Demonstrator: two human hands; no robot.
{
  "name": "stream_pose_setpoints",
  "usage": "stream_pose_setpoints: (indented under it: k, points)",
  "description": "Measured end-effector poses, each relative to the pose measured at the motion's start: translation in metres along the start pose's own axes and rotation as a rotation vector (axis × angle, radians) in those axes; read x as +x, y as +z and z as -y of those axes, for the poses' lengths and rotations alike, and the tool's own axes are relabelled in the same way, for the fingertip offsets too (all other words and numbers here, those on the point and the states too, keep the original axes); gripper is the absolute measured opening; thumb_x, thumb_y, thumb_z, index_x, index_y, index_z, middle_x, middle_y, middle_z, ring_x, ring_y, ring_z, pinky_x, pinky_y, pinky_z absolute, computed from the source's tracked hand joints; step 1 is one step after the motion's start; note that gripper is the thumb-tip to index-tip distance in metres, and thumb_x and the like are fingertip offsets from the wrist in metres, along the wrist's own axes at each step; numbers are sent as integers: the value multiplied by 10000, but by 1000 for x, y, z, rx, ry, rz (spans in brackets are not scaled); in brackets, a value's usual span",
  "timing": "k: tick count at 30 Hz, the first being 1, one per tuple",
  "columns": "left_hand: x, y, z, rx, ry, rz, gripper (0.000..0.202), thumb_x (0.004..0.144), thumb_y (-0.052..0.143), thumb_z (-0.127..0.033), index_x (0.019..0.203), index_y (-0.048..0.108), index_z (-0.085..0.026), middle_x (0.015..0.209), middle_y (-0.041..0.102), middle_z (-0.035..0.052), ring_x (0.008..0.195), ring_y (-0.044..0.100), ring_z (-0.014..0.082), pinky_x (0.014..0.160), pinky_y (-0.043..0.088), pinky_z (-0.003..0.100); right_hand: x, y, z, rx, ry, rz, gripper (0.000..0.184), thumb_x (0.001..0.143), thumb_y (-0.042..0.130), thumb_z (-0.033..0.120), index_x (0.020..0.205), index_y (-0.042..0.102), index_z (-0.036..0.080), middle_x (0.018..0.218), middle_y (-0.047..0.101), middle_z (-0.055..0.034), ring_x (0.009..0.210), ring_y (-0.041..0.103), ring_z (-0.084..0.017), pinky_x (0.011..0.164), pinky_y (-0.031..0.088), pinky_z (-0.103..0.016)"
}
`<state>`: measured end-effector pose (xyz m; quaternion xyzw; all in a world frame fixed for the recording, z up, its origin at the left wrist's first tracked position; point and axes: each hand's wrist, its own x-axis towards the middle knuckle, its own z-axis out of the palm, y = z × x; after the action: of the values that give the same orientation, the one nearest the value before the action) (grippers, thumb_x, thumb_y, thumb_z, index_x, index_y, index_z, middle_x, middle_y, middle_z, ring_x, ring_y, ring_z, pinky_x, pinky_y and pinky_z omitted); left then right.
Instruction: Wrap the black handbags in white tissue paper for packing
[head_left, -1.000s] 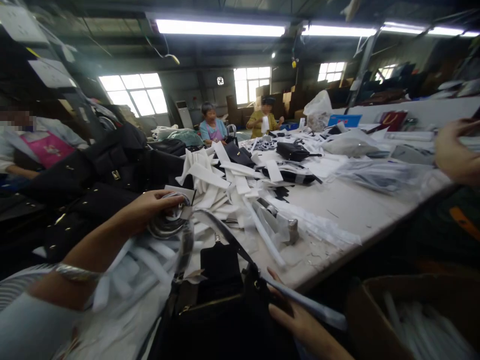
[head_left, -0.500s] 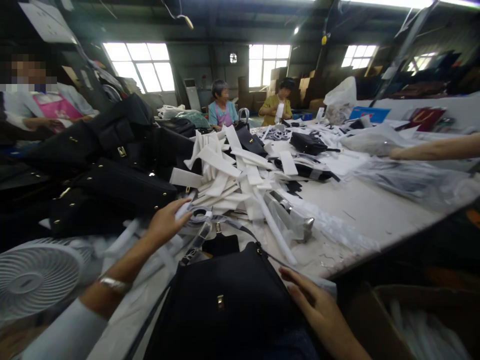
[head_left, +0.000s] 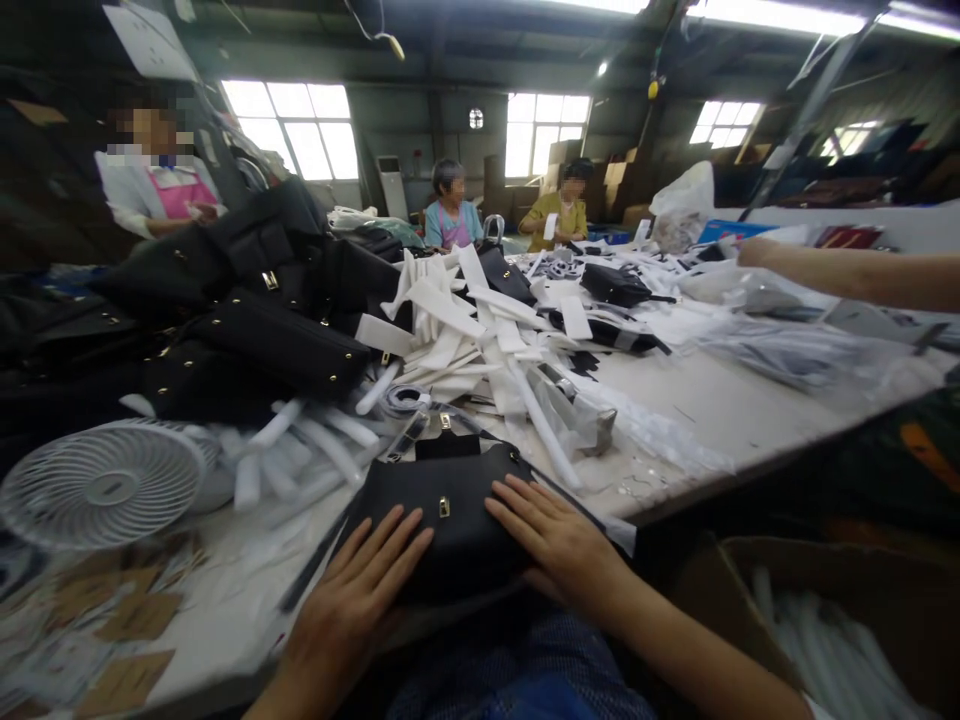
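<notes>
A small black handbag (head_left: 450, 500) with a gold clasp lies flat at the near edge of the table (head_left: 720, 410). My left hand (head_left: 352, 600) rests on its lower left part, fingers stretched out flat. My right hand (head_left: 559, 540) lies flat on its right side, fingers spread. Neither hand grips anything. The bag's wrapped strap (head_left: 409, 425) trails away behind it toward a pile of white paper strips (head_left: 457, 340).
A white desk fan (head_left: 105, 485) sits at the left. Black handbags (head_left: 255, 330) are heaped behind it. A cardboard box (head_left: 847, 620) with white rolls stands at the lower right. Another person's arm (head_left: 855, 275) reaches in from the right. Three people are at the table's far side.
My left hand let go of the strap and came down onto the bag. My right hand moved from the bag's edge onto its top. The view tilted down.
</notes>
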<state>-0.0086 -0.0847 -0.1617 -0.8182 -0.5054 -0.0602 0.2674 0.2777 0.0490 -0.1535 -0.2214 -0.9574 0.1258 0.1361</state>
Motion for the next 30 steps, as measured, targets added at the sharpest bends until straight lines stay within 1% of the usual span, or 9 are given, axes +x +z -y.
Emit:
stream_pose_setpoints:
  k: [4,8,12,16,19,21,25,27,30]
  points:
    - [23,17,12,-110,-29,51,615,937,554,-294,1501,333,-186,1508,454,59,1337,501,263,1042,484,458,18,-9,-8,-102,35,42,896,752,759,136,1530,315,172,1573,349,-128,1453,313,-311,1206,264,-500]
    - [31,20,17,-181,1,136,710,889,630,-236,1513,292,-213,1515,438,55,1339,498,269,1086,439,498,31,-15,-10,-142,-41,91,954,744,798,259,1540,278,182,1588,318,-133,1465,278,-322,1220,204,-511]
    - [29,19,25,-157,84,162,699,918,572,-203,1529,232,-224,1533,407,30,1346,490,269,1121,379,562,36,-12,-12,-149,-45,93,990,747,786,259,1558,218,219,1609,278,-98,1470,266,-319,1201,265,-499]
    - [19,38,21,-86,96,92,558,985,345,-116,1525,254,-223,1520,430,1,1336,502,210,1068,458,442,32,7,-18,-171,-55,71,768,870,649,194,1541,276,233,1560,387,-62,1412,388,-318,1151,362,-524]
    - [8,63,11,-37,83,45,531,998,237,-96,1511,299,-215,1510,451,-12,1339,497,185,1052,472,393,26,36,-24,-217,-73,25,564,962,481,111,1500,372,244,1494,485,-40,1342,491,-303,1082,459,-515]
    - [1,76,5,-16,67,24,508,1009,228,-129,1502,324,-204,1513,453,-3,1352,481,187,1056,465,385,21,56,-26,-246,-68,-23,532,977,438,93,1489,396,231,1489,486,-48,1339,495,-313,1054,488,-522]
    - [-3,80,4,-31,121,32,530,985,285,-197,1512,313,-237,1541,423,15,1391,428,204,1057,439,367,12,73,-29,-213,-22,-22,646,927,425,30,1537,292,194,1561,363,-87,1432,361,-305,1115,418,-553]
    - [0,73,5,-57,153,30,626,909,349,-158,1521,294,-280,1530,442,45,1394,422,232,1061,419,376,11,66,-28,-138,-6,39,751,851,463,11,1548,262,205,1590,307,-82,1469,285,-290,1158,349,-561]
    - [6,67,5,-46,157,11,714,843,428,-143,1520,293,-327,1479,504,82,1353,474,269,1058,404,394,10,51,-25,-15,6,126,842,783,593,125,1544,271,283,1631,205,-55,1497,196,-297,1195,251,-571]
